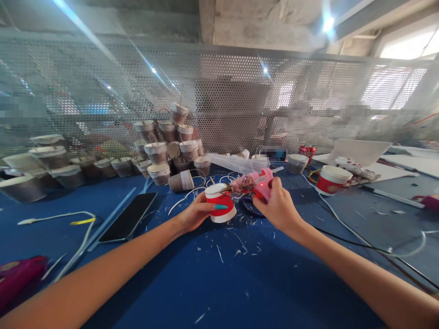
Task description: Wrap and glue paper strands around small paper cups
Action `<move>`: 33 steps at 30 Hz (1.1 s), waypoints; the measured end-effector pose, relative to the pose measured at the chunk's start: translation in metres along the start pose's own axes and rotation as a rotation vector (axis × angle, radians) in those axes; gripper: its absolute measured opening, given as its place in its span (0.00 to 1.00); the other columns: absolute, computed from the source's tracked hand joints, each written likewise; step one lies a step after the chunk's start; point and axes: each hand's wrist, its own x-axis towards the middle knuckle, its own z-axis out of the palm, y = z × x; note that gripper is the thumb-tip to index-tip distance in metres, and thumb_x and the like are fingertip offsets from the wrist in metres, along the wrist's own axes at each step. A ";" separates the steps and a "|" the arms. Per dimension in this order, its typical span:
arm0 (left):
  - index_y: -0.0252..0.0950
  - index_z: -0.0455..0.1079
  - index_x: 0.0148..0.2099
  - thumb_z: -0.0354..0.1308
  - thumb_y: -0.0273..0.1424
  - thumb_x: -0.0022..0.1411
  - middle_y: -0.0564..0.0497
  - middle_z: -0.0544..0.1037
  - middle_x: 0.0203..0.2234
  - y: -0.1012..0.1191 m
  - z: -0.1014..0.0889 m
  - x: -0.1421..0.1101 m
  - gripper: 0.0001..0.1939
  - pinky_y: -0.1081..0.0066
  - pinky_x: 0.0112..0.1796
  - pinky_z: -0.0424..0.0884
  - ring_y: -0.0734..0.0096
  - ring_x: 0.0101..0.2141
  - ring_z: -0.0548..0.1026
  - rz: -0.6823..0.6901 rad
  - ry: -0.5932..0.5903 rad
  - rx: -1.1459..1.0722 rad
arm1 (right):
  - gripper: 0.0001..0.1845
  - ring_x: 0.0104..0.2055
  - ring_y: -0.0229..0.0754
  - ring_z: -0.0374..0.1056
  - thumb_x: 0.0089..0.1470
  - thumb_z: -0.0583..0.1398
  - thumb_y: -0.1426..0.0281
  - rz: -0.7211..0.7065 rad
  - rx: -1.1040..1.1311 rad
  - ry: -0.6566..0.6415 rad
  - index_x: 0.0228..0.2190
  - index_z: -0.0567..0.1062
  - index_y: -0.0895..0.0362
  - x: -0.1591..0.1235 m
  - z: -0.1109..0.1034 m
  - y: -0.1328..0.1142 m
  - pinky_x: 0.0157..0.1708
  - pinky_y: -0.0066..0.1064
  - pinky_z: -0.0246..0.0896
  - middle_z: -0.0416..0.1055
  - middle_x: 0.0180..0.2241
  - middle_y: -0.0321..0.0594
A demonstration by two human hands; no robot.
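Left of your red-and-white paper cup (220,199) lies a flat black smartphone (128,217). Your left hand (195,214) grips that cup's left side. At the cup's upper right edge is the nozzle of a pink plastic glue gun (263,183), clasped in your right hand (279,205). Farther right of the cup stands a second red-and-white paper cup (331,183).

Daylight glares white through the window (408,45) at upper right, and a ceiling lamp (328,23) flares bluish, with more streaks of light crossing the hazy perforated screen (233,87). The blue worktop (212,288) is dimmer, darkest close to me. Around my fingers (200,209) I see fairly sharply, but towards the edges everything stretches and smears, and several patches are pixelated.
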 end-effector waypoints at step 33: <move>0.31 0.69 0.46 0.62 0.24 0.42 0.46 0.77 0.38 0.001 0.001 -0.001 0.24 0.64 0.45 0.64 0.62 0.40 0.74 0.012 -0.002 -0.001 | 0.16 0.18 0.33 0.50 0.43 0.53 0.63 -0.011 -0.053 0.052 0.27 0.48 0.53 0.000 -0.002 0.000 0.18 0.28 0.46 0.56 0.19 0.32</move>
